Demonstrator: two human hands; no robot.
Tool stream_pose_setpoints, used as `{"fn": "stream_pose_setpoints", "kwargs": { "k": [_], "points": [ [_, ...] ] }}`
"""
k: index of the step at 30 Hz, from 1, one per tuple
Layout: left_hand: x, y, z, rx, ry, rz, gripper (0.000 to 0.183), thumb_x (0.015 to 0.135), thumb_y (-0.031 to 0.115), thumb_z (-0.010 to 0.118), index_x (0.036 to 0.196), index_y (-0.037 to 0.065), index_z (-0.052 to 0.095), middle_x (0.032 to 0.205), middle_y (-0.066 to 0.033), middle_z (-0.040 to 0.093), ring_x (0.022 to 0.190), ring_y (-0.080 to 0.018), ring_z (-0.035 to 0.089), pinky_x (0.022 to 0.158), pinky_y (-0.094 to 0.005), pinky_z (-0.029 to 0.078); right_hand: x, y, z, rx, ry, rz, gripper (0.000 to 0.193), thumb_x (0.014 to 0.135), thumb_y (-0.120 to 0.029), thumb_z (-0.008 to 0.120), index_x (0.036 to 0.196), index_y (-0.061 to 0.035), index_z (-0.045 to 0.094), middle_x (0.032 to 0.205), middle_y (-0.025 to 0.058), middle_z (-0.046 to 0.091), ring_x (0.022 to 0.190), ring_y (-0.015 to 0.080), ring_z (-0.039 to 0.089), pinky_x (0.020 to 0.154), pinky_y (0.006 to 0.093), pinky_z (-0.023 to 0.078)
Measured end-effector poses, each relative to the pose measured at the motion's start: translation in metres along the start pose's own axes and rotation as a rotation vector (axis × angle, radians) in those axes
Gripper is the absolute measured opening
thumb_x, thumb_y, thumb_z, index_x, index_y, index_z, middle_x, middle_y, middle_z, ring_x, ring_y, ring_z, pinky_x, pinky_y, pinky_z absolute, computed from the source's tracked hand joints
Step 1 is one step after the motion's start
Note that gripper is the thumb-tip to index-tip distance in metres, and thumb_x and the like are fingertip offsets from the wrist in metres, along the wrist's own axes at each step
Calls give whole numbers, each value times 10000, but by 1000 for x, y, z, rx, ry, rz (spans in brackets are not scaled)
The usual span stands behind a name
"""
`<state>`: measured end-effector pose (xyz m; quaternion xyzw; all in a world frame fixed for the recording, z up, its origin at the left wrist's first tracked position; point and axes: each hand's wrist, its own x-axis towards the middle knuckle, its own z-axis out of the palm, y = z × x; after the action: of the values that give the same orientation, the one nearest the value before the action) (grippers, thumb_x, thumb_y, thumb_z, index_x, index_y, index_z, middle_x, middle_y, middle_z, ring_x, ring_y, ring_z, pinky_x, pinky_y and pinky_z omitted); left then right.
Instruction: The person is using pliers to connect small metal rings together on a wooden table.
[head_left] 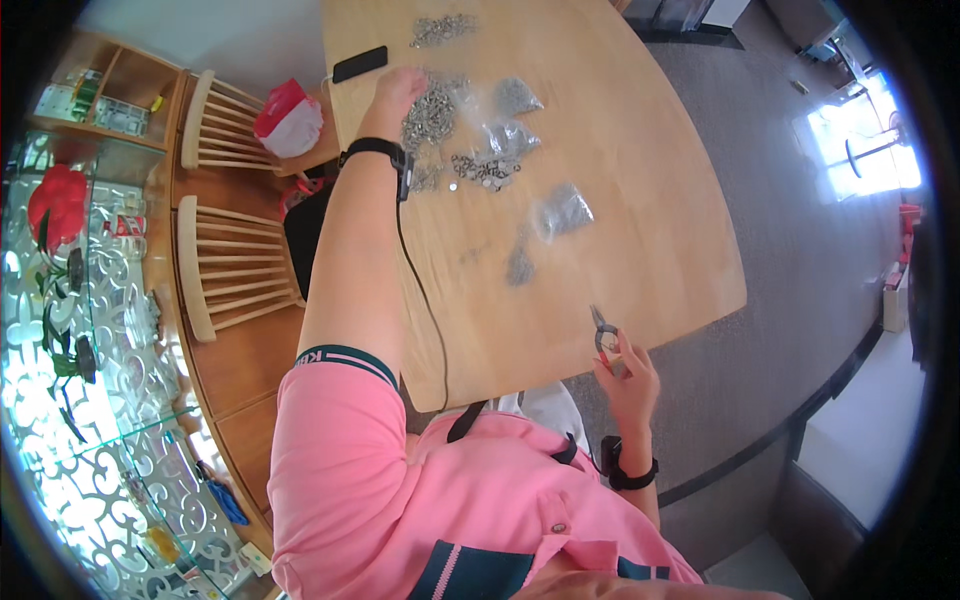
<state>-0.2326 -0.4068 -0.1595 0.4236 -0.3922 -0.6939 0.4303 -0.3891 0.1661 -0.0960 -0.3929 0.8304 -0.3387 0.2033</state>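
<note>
Pale wooden bench full of loose metal, with pliers at its near edge

Dark flooring lies to the right of the bench, and 2 slatted chairs stand on its left. Small metal parts sit along its left half: a large silvery pile, a smaller heap beyond it, a cluster of dark rings on the near side, and 3 clear bags to the right of these.

At the far left, the left hand is against the edge of the silvery pile, just beside a black phone. Its fingers look bunched; I cannot tell whether they pinch a part. Near the front edge, the right hand has its fingers curled round the red handles of the pliers, whose nose points away from the body.

Judging the risks, a thin black cable runs from the left wrist along the bench, so a sweep of that arm might drag it through loose pieces and mix the groups. A careless push at the pile could scatter parts toward the phone. The pliers' grip looks light and close to the edge, so a knock could drop them to the floor.
</note>
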Motion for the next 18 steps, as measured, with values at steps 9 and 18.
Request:
{"fn": "stream_pose_setpoints", "kwargs": {
  "k": [9,18],
  "points": [
    [-90,-109,-115,1143,-114,-100,200,726,180,750,758,0,669,686,-109,662,602,-201,637,554,-346,497,-8,-46,29,-81,-75,-55,550,671,-167,800,1194,-91,647,974,33,668,560,159,545,526,272,446],
    [-135,-127,-107,1138,45,177,218,730,203,741,811,6,695,751,-134,697,674,-243,674,620,-362,515,-17,-84,47,-182,-116,-101,523,682,-200,794,1180,-119,657,944,15,661,597,188,598,545,291,477]
  ]
}}
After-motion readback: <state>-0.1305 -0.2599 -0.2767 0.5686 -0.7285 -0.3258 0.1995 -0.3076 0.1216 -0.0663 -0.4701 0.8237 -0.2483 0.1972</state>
